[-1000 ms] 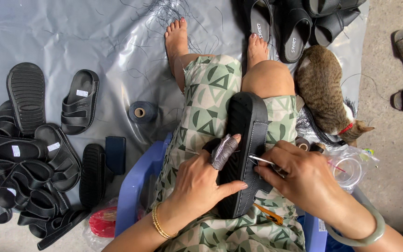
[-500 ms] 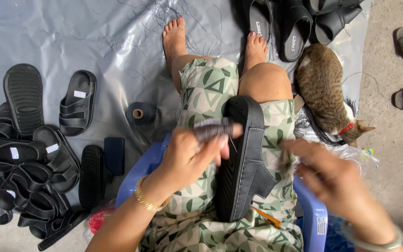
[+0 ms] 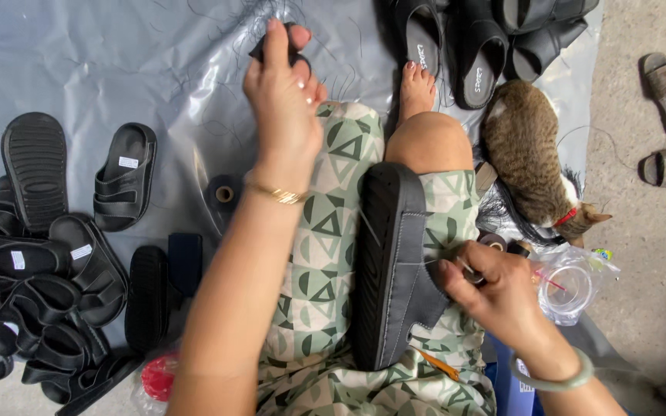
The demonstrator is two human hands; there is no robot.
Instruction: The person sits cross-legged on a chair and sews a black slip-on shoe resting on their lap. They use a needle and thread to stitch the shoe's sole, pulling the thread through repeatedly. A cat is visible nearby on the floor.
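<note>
Your left hand point(image 3: 283, 92) is stretched out over your knee with its fingers closed on a small dark piece point(image 3: 271, 48) — too hidden to tell what it is. Your right hand point(image 3: 495, 289) is pinched shut on a thin needle-like tool point(image 3: 468, 271), pressed against the strap edge of the black sandal point(image 3: 391, 262). That sandal lies sole-up along your lap, resting on the green patterned cloth point(image 3: 325, 231). A thread spool point(image 3: 223, 194) sits on the grey sheet point(image 3: 117, 62) just left of your leg, with a heap of black sandals point(image 3: 40, 293) further left. A tabby cat point(image 3: 533, 154) lies beside your right leg.
</note>
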